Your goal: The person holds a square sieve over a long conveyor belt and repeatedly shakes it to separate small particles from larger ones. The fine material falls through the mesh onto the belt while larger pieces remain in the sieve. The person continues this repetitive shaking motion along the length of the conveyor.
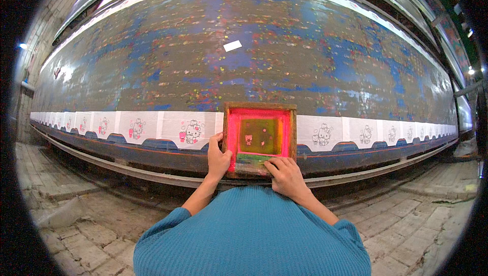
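A wooden screen-printing frame [260, 106] lies on the near edge of the long printing table, over the row of white fabric pieces. Pink ink lines its inner walls, and its mesh [261, 133] is olive with small cat-like and heart-like stencil shapes. My left hand [219, 159] grips the frame's left side near its lower corner. At the near end of the frame, the fingers of my right hand [285, 175] are closed on what looks like a squeegee [249, 158], greenish and stained. The fabric under the frame is hidden.
Left of the frame, fabric pieces [190, 131] bear cat prints in black and pink; to the right, pieces [324, 133] show dark outlines. A white card [232, 46] lies on the ink-stained tabletop [183, 58]. A rail [164, 174] runs along the near edge above a brick floor [91, 234].
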Motion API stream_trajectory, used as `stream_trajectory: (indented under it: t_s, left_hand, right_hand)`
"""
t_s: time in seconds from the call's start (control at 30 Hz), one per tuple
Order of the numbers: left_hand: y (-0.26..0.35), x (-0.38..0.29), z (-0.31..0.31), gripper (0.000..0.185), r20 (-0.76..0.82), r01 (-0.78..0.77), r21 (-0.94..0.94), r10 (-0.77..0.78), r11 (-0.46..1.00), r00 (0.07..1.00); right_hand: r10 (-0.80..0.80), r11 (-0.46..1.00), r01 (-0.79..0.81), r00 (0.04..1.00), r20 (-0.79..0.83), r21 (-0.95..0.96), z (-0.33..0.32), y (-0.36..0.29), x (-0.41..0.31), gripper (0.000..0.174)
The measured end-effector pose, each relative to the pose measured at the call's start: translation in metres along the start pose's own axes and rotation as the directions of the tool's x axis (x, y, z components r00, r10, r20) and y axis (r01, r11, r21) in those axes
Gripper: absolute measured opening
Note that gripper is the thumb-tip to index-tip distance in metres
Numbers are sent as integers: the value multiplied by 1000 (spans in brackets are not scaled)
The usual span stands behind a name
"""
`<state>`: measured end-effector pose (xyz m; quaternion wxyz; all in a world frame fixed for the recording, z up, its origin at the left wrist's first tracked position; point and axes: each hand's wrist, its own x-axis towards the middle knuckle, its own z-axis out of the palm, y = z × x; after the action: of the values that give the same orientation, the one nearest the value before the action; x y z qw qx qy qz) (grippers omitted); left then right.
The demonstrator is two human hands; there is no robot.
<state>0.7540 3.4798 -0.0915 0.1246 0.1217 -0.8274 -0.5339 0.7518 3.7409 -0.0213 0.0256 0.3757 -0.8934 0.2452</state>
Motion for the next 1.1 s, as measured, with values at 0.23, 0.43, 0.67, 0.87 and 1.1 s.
stream_trajectory:
  t_s: [0.23,0.43,0.67,0.87,1.1]
  left_hand:
    - [-6,-1,1,49,-24,-25,-11,24,1000,999]
    - [-7,1,1,49,-8,-33,-24,33,999,999]
    - [-9,0,2,50,-10,-67,33,67,997,998]
    - [-4,-1,2,51,-16,-41,-23,41,999,999]
    - [-8,0,3,51,-26,-65,-16,64,998,998]
  right_hand:
    - [94,994,-90,993,-66,60,2,2,13,34]
    - [50,995,-47,998,-33,83,1,0,-5,34]
    - [-47,998,42,984,-172,-38,16,29,29,32]
    - [0,1000,-4,972,-237,-16,9,74,94,37]
    - [73,997,-75,985,-154,-4,10,76,92,30]
